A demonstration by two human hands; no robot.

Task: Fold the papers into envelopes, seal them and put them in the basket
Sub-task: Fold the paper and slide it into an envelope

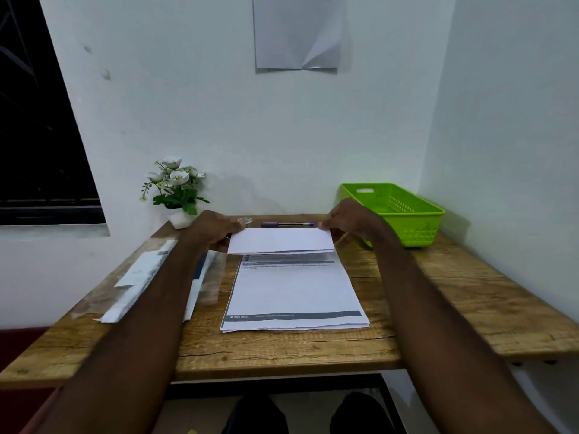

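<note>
A stack of printed papers [294, 292] lies in the middle of the wooden table [438, 292]. Its top sheet is folded over at the far end, and that white folded part [280, 241] hangs just above the stack. My left hand [216, 230] pinches its left end. My right hand [347, 222] pinches its right far corner. The green plastic basket [398, 211] stands at the back right of the table, just beyond my right hand; I see nothing in it.
A blue pen [286, 224] and a small clear round object [245, 220] lie behind the papers. A potted plant with white flowers [175, 189] stands at the back left. Envelopes in clear wrapping [144, 277] lie on the left under my left forearm. A sheet [297, 32] hangs on the wall.
</note>
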